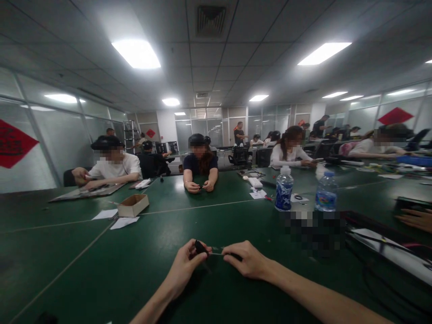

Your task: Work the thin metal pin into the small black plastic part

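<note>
Above the green table (162, 279), my left hand (184, 265) is closed on a small black part (201, 248), pinched between thumb and fingers. My right hand (248, 260) grips a slim tool (218, 254) with a dark handle and a thin, pale metal shaft. That shaft points left and reaches the black part or the fingertips around it; whether its tip touches the part I cannot tell. Fingers cover much of both things, and the exact kind of the tool does not show clearly.
An open cardboard box (133, 206) sits ahead to the left, beside white papers (124, 222). Two bottles (284, 189) stand ahead to the right. Dark cables (374, 279) and a long white-and-black item (394, 247) lie at right. Across the table, a person (200, 164) handles something small.
</note>
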Demonstrator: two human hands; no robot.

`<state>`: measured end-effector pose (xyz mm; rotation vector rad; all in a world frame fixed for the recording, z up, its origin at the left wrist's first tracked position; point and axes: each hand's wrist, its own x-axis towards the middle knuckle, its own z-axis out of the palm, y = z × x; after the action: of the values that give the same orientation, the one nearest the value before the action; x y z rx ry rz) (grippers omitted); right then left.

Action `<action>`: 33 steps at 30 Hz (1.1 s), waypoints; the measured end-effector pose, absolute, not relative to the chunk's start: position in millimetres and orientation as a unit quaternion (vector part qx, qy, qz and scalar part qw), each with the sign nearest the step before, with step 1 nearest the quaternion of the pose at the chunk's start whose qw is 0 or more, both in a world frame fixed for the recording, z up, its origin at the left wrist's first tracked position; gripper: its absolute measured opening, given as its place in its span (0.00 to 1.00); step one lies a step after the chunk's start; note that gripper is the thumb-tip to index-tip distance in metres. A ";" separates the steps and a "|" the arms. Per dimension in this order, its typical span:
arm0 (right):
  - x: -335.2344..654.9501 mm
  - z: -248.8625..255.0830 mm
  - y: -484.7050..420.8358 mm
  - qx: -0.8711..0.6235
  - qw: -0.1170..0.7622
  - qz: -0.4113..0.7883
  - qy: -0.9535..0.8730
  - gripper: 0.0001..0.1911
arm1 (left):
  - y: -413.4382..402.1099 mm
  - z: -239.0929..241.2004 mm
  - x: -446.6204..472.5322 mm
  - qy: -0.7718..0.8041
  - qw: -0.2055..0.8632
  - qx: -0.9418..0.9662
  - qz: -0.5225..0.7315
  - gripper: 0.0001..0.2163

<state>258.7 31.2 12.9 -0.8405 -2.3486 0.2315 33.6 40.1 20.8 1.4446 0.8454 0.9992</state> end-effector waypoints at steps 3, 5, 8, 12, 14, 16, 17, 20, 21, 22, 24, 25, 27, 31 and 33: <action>258.9 10.7 32.2 -0.316 0.322 0.097 -0.887 0.13 | 41.1 18.1 32.9 0.353 0.562 0.614 0.427 0.11; 259.0 8.0 33.3 -0.318 0.339 0.095 -0.880 0.14 | 40.8 17.6 33.5 0.349 0.556 0.623 0.425 0.10; 258.7 4.1 34.5 -0.333 0.392 0.083 -0.854 0.14 | 39.2 18.3 36.0 0.330 0.544 0.662 0.396 0.09; 258.2 2.5 34.6 -0.320 0.385 0.086 -0.861 0.14 | 38.6 19.0 37.7 0.337 0.547 0.640 0.420 0.08; 257.9 3.1 34.3 -0.327 0.365 0.090 -0.867 0.13 | 39.6 18.1 37.0 0.345 0.552 0.614 0.447 0.09; 257.6 3.6 33.9 -0.342 0.347 0.092 -0.868 0.13 | 40.8 16.6 36.2 0.341 0.558 0.601 0.459 0.10; 257.5 3.6 33.8 -0.348 0.339 0.093 -0.869 0.13 | 41.3 15.8 36.0 0.338 0.561 0.599 0.462 0.11; 257.3 2.6 34.2 -0.353 0.321 0.096 -0.874 0.13 | 42.3 14.0 35.7 0.327 0.565 0.593 0.470 0.11; 257.1 2.1 34.6 -0.353 0.318 0.097 -0.874 0.13 | 42.5 13.6 35.7 0.326 0.566 0.591 0.473 0.11; 257.0 1.6 34.9 -0.353 0.317 0.097 -0.875 0.13 | 42.5 13.3 35.6 0.325 0.568 0.590 0.473 0.11; 256.6 1.0 35.5 -0.353 0.317 0.095 -0.875 0.14 | 42.6 12.9 35.3 0.324 0.573 0.589 0.469 0.11; 256.4 1.0 35.7 -0.354 0.317 0.093 -0.875 0.14 | 42.7 12.7 35.0 0.326 0.575 0.587 0.467 0.12; 256.0 1.9 35.5 -0.355 0.314 0.092 -0.876 0.14 | 42.8 12.4 34.7 0.331 0.578 0.584 0.465 0.12; 255.9 4.2 34.1 -0.358 0.302 0.093 -0.879 0.14 | 43.1 11.4 34.5 0.334 0.568 0.592 0.464 0.12; 256.2 4.1 34.0 -0.360 0.296 0.085 -0.881 0.14 | 43.1 10.8 34.6 0.339 0.551 0.607 0.462 0.11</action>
<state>256.2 34.0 4.1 -0.9573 -2.3423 0.2270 34.6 43.1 10.8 1.4348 0.8012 1.0927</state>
